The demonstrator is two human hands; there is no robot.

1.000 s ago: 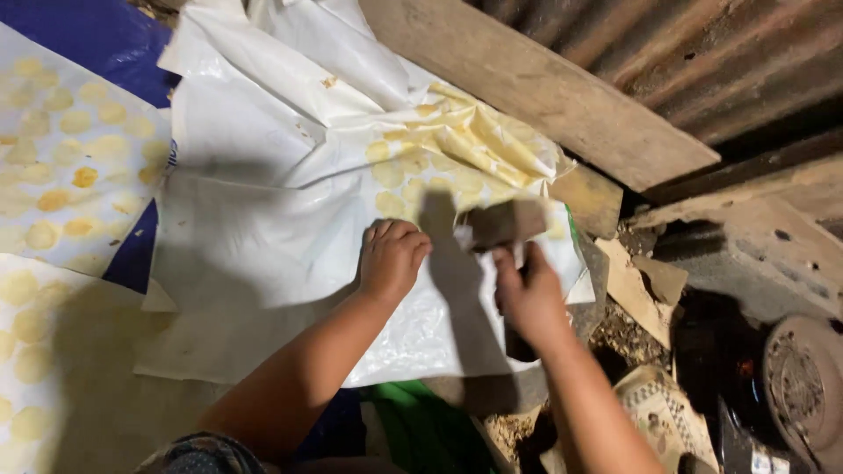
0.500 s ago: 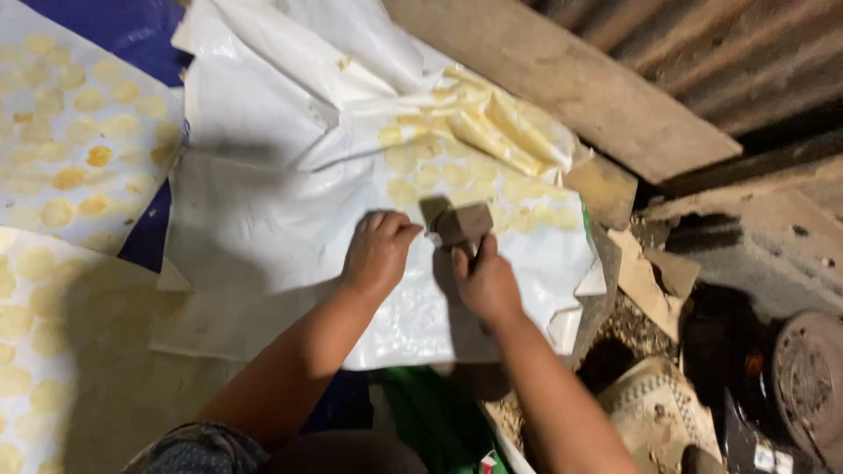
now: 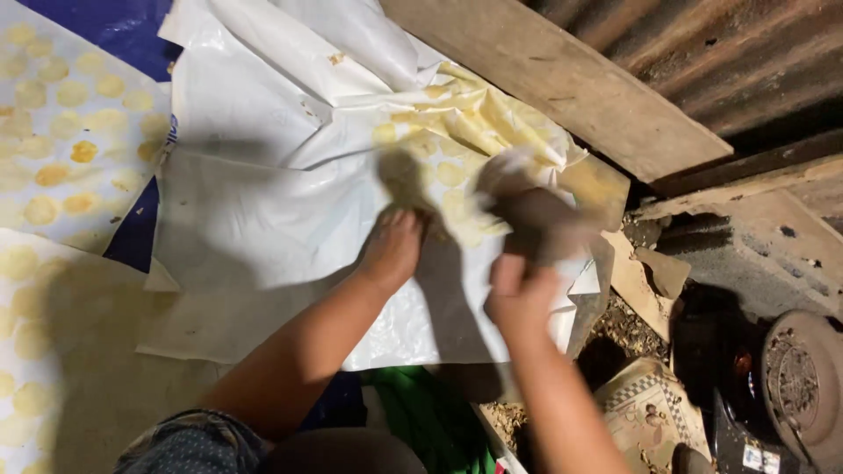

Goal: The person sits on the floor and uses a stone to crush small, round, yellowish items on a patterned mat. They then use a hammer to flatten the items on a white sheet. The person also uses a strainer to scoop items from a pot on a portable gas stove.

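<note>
Left hand (image 3: 392,248) flat, pressing white sheet (image 3: 263,202). Right hand (image 3: 520,285) grasps blurred scraper (image 3: 536,219). Risk: sheet may tear if scraped hard.

Your left hand (image 3: 392,250) pressed flat on the plastic sheet (image 3: 263,202) at frame centre, your right hand (image 3: 527,263) just right of it, blurred, wooden plank (image 3: 562,79) across the upper right, spotted sheets (image 3: 61,158) at left, rubble (image 3: 650,281) at lower right.

Small white label (image 3: 757,457) on dark bottom-right object
</note>
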